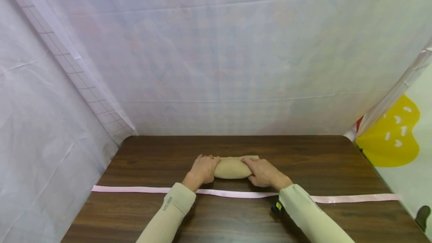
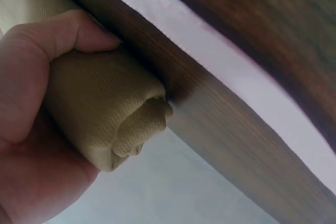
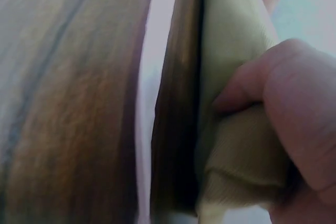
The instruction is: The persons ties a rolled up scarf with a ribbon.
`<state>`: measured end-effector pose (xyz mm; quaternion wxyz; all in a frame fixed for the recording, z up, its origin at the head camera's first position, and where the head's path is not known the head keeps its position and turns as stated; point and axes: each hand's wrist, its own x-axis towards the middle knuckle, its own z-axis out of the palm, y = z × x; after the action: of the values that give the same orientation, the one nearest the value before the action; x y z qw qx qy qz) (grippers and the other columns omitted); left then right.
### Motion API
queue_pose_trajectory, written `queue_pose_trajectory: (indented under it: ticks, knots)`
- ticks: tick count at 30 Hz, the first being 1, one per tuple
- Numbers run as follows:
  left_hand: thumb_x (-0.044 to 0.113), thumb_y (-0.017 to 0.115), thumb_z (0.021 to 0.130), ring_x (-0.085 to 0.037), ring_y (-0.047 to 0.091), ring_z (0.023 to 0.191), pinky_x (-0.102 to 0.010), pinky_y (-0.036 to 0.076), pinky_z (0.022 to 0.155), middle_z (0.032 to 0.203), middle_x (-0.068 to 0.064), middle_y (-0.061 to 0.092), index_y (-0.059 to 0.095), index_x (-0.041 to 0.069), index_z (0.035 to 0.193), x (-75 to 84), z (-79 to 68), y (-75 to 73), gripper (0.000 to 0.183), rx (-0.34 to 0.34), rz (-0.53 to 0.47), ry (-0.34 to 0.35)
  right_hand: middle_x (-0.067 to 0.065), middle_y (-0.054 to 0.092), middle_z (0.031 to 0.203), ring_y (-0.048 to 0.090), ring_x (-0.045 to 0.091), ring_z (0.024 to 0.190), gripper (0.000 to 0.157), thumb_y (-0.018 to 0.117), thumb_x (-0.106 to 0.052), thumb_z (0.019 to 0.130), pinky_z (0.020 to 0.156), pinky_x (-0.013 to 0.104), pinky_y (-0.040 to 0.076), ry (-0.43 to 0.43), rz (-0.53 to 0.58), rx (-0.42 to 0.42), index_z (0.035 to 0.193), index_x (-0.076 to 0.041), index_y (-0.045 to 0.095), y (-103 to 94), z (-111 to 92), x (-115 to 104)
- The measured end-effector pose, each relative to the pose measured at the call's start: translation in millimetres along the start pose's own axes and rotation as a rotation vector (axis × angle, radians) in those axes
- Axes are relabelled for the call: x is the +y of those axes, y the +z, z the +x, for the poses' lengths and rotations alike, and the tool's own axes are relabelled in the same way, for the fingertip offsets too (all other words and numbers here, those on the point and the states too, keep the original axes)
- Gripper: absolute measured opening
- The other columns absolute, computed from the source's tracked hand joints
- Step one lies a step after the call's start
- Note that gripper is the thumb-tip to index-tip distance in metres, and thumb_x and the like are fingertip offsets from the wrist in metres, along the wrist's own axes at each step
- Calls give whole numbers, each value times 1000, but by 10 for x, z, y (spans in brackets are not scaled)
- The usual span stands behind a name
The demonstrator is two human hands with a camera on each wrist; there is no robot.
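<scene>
A beige cloth rolled into a thick bundle [image 1: 233, 168] lies crosswise on the dark wooden table [image 1: 152, 164]. My left hand [image 1: 203, 168] grips its left end. In the left wrist view, the thumb bends over the rolled cloth [image 2: 100, 87], and folded layers show at its end. My right hand [image 1: 264, 171] holds the other end, where a flat strip of the cloth sticks out behind the fingers. Seen from the right wrist, the thumb presses into the cloth [image 3: 236, 145]. Most of the fingers are hidden behind the roll.
A pale pink ribbon [image 1: 236, 194] runs across the table on the near side of the roll. Close to the right sleeve lies a small black object [image 1: 277, 207] with a yellow-green mark. White sheeting [image 1: 219, 66] hangs behind the table and along the left.
</scene>
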<state>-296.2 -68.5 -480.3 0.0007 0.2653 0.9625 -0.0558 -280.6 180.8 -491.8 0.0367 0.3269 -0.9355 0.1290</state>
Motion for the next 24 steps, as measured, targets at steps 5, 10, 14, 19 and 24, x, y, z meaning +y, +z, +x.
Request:
queue_pose_trajectory:
  ticks: [5, 10, 14, 19, 24]
  knots:
    - [16, 82, 75, -27, 62, 110, -44, 47, 100, 120, -6, 65, 62, 17, 126, 7, 1, -9, 55, 5, 24, -10, 16, 69, 114, 68, 37, 94, 55, 70, -16, 79, 80, 50, 55, -20, -13, 48, 131, -3, 56, 30, -54, 18]
    - [16, 82, 75, -24, 65, 103, -40, 52, 86, 114, -4, 70, 65, 17, 119, 16, 4, 0, 47, 16, 54, -4, 19, 67, 118, 66, 39, 97, 66, 75, -6, 73, 83, 52, 54, -31, -22, 7, 135, -1, 51, 28, -86, 14]
    - [14, 82, 75, -24, 67, 97, -38, 52, 78, 109, -4, 71, 63, 16, 111, 10, 3, -8, 41, 36, 70, 13, 20, 67, 114, 67, 39, 92, 72, 74, 6, 67, 81, 51, 55, -53, -73, 3, 135, 1, 49, 26, -89, 26]
    - [12, 79, 77, -24, 68, 94, -39, 53, 76, 108, -3, 71, 60, 17, 113, -39, -4, -10, 40, 63, 81, 41, 18, 68, 117, 68, 37, 91, 72, 70, 6, 68, 79, 49, 55, -42, -73, 20, 137, -1, 52, 20, -91, 60]
    - [13, 79, 75, -23, 67, 95, -38, 53, 77, 109, -2, 70, 60, 19, 116, -112, -16, 10, 45, 85, 81, 77, 16, 65, 127, 68, 35, 100, 70, 67, 5, 68, 82, 49, 55, -75, -33, 19, 137, -1, 54, -5, -97, 63]
